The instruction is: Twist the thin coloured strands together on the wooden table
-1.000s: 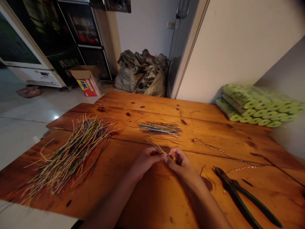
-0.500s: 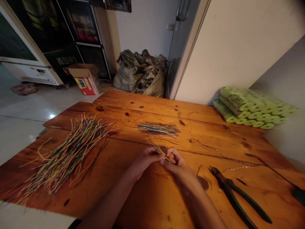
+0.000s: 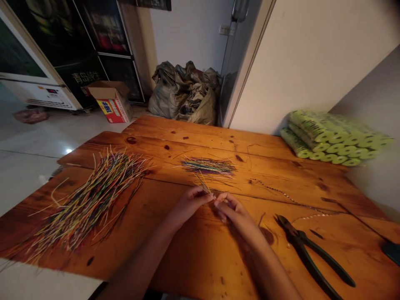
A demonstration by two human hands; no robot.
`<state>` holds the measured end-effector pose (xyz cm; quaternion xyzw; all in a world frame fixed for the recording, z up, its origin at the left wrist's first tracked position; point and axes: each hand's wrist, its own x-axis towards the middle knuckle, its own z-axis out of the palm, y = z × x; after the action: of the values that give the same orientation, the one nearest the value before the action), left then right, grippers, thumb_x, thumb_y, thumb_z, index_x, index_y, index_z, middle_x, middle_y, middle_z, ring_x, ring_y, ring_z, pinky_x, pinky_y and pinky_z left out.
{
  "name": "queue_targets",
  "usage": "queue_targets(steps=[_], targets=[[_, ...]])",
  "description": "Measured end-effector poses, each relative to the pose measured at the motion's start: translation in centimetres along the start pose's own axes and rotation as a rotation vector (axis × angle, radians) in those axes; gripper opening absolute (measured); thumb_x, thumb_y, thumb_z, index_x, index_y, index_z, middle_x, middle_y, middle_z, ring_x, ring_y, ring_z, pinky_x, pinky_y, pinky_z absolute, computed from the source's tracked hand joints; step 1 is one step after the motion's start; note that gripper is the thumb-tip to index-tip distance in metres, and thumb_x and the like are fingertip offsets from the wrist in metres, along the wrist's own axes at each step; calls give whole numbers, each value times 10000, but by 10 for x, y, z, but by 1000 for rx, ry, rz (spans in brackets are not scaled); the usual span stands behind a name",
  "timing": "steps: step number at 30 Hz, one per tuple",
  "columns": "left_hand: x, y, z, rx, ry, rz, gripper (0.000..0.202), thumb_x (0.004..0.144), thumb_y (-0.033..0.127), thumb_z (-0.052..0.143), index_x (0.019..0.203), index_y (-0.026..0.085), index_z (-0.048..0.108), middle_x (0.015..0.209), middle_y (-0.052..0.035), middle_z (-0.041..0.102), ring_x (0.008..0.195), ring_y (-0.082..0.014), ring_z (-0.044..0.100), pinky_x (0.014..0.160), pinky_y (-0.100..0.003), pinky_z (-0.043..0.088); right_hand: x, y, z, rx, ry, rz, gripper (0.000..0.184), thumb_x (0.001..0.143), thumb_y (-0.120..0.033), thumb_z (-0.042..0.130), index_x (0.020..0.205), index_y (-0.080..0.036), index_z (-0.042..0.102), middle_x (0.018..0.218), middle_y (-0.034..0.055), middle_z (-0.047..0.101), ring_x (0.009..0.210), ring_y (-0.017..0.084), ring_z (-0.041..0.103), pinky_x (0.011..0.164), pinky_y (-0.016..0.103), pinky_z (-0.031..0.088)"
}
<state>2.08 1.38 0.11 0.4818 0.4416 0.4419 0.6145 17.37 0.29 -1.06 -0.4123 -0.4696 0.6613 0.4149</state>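
My left hand (image 3: 189, 204) and my right hand (image 3: 233, 210) meet fingertip to fingertip over the middle of the wooden table (image 3: 203, 258). Both pinch a few thin yellow-green strands (image 3: 203, 184) that stick up and away from the fingers. Just beyond them lies a small flat bundle of short coloured strands (image 3: 208, 166). A large loose heap of long coloured strands (image 3: 89, 200) spreads across the table's left side.
Dark-handled pliers (image 3: 312, 256) lie at the right of my right hand, with a thin twisted cord (image 3: 281, 193) beyond them. Green rolls (image 3: 331, 139) are stacked against the right wall. Beyond the table are sacks (image 3: 184, 93), a cardboard box (image 3: 112, 102) and a glass-door cooler (image 3: 93, 41).
My hands have shifted slightly away from me and their fingertips have drawn closer together on the strands. The camera has turned a little.
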Motion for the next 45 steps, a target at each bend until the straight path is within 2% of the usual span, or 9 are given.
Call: queue_targets(steps=[4, 11, 17, 23, 31, 36, 40, 42, 45], targets=[[1, 0, -5, 34, -5, -12, 162, 664, 321, 645, 668, 159, 650, 672, 3, 642, 685, -140, 559, 696, -263, 404, -2, -4, 0, -1, 16, 40, 224, 709, -377, 655, 695, -190, 534, 492, -80, 397, 437, 58, 274, 446, 236, 173], [-2, 5, -18, 205, -121, 20, 154, 690, 301, 640, 740, 163, 686, 758, -32, 693, 734, -165, 601, 720, -278, 440, -6, -12, 3, -2, 40, 86, 233, 669, -364, 687, 675, -169, 560, 500, -64, 429, 445, 54, 275, 446, 240, 149], [-2, 5, -13, 446, -26, 228, 151, 713, 283, 612, 666, 147, 657, 676, -28, 656, 669, -148, 579, 663, -257, 434, -6, -9, 8, 67, 41, 79, 282, 692, -413, 655, 706, -183, 492, 541, -62, 438, 438, 48, 279, 426, 227, 122], [-3, 3, -11, 484, -56, 235, 108, 719, 231, 591, 662, 160, 649, 664, -10, 640, 653, -135, 558, 629, -237, 417, -7, -6, 12, 51, 22, 94, 289, 715, -378, 640, 700, -207, 408, 533, -97, 344, 424, 45, 212, 417, 218, 112], [-3, 4, -9, 429, -76, 169, 81, 699, 185, 594, 660, 144, 653, 645, -9, 629, 643, -131, 547, 628, -235, 409, -4, -4, 7, -160, 27, 19, 265, 682, -363, 644, 690, -210, 427, 549, -83, 388, 485, 73, 311, 470, 215, 231], [-3, 0, -7, 385, -43, 155, 84, 689, 202, 603, 650, 149, 656, 652, -21, 656, 650, -147, 578, 641, -250, 429, -3, -1, 5, -503, 118, -126, 190, 724, -339, 583, 699, -214, 443, 525, -85, 343, 470, 81, 291, 457, 218, 222], [-3, -5, -4, 371, -1, 169, 98, 695, 222, 602, 692, 148, 665, 697, -41, 681, 678, -163, 605, 656, -265, 449, -8, -4, 6, -747, 196, -239, 135, 750, -291, 544, 715, -222, 434, 518, -82, 385, 454, 85, 330, 467, 219, 250], [-3, -6, -3, 418, 27, 201, 111, 707, 229, 596, 704, 148, 671, 711, -46, 686, 696, -169, 608, 674, -274, 451, -10, -5, 7, -764, 206, -219, 113, 773, -292, 525, 750, -228, 435, 526, -74, 468, 462, 94, 401, 498, 222, 293], [-3, -6, -1, 491, 63, 239, 132, 727, 250, 589, 700, 154, 674, 696, -43, 682, 693, -170, 604, 677, -278, 448, -10, -5, 7, -588, 169, -158, 118, 786, -313, 526, 787, -231, 440, 601, -42, 602, 540, 115, 517, 565, 234, 348]])
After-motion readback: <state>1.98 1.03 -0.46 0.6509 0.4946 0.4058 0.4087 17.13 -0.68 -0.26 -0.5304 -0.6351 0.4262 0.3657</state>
